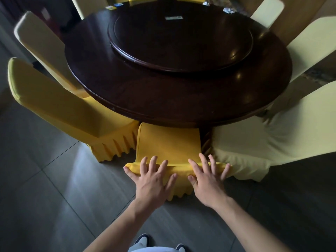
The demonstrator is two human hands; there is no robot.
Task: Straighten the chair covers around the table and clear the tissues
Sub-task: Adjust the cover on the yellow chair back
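A yellow-covered chair (168,142) is pushed under the near edge of the dark round table (163,99). My left hand (151,177) and my right hand (207,176) both lie on the top of its backrest, fingers spread over the yellow cover, thumbs on the near side. Crumpled white tissues (228,10) lie on the far right rim of the table, with another tissue (205,3) a little further back.
A second yellow-covered chair (60,106) stands to the left, a pale cream one (272,142) to the right. More covered chairs ring the table. A round turntable (180,33) sits at the table's centre. Grey floor tiles lie under me, my shoes at the bottom edge.
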